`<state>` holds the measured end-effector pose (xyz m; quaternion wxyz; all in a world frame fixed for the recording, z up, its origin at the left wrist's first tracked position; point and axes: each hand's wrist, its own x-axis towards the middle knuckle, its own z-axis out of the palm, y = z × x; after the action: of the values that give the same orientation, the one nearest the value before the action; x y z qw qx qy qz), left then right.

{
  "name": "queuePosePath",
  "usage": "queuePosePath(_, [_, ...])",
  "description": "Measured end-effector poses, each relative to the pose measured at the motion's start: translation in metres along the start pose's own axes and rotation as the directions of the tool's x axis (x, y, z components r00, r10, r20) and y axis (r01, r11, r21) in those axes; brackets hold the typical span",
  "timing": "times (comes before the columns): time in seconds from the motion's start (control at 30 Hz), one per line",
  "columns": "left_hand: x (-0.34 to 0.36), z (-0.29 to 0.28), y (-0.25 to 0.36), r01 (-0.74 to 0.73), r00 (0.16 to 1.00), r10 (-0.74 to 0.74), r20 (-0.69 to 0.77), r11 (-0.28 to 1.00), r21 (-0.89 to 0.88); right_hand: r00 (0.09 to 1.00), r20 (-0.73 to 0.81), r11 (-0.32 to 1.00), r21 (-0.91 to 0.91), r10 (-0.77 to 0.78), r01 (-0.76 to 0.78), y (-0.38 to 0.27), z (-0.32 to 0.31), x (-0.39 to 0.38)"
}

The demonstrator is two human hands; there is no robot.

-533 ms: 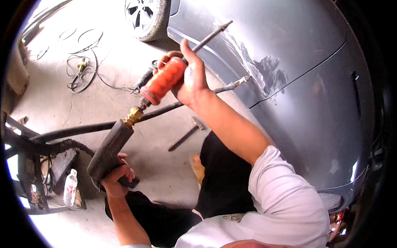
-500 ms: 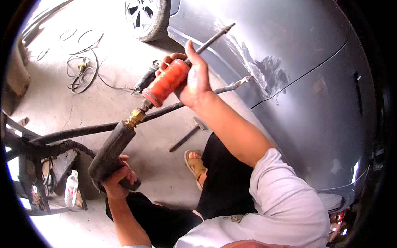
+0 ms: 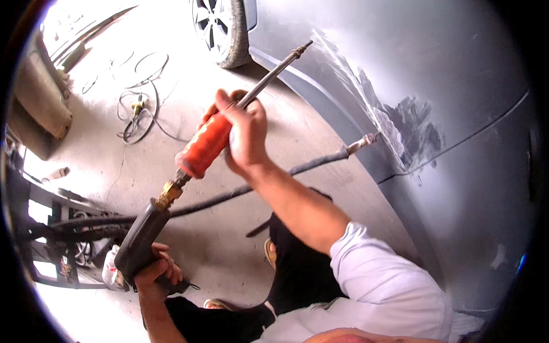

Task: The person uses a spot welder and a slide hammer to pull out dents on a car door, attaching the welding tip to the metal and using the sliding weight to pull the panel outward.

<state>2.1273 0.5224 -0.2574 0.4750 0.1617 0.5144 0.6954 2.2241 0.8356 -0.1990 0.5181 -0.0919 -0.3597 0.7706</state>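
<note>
Both hands hold a dent puller with a slide hammer. My left hand point(image 3: 161, 273) is wrapped round its black pistol grip point(image 3: 139, 235) at the lower left. My right hand point(image 3: 247, 130) closes round the orange sliding weight point(image 3: 205, 147), its thumb lying along the weight's upper end. A metal rod point(image 3: 274, 75) runs up and right from the weight to a thin tip, which appears in front of the grey car panel point(image 3: 486, 200); contact cannot be made out. Beyond the tip lies a scuffed, sanded patch point(image 3: 417, 123). Brass fittings point(image 3: 170, 194) join grip and rod.
A thick black cable point(image 3: 240, 193) crosses beneath the tool, its metal end point(image 3: 361, 143) at the panel's lower edge. A car wheel point(image 3: 229, 34) is at the top. Coiled cord point(image 3: 143, 114) lies on the floor. A plastic bottle point(image 3: 110, 267) stands by a frame at left.
The view has shifted. Both hands have moved the dent puller left, away from the panel, still gripping it. The hammer head on the floor is now hidden behind my leg.
</note>
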Motion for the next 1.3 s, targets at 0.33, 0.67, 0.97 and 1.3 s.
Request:
queuePosePath(0.33, [0.017, 0.058, 0.010, 0.132, 0.974, -0.130, -0.187, 0.991, -0.002, 0.999, -0.039, 0.999, 0.054, 0.007, -0.005, -0.018, -0.037, 0.039])
queuePosePath(0.67, [0.031, 0.064, -0.006, 0.141, 0.974, -0.146, -0.175, 0.989, -0.038, 1.000, 0.001, 1.000, 0.009, -0.008, 0.008, -0.023, -0.060, 0.049])
queuePosePath(0.97, [0.046, 0.045, -0.011, 0.141, 0.984, -0.148, -0.103, 0.987, -0.072, 0.999, 0.042, 0.998, -0.066, -0.017, 0.020, -0.016, -0.066, 0.054])
queuePosePath(1.3, [0.057, 0.046, -0.012, 0.159, 0.982, -0.162, -0.099, 0.986, -0.045, 0.998, 0.057, 0.993, -0.112, -0.030, 0.036, -0.022, -0.065, 0.059])
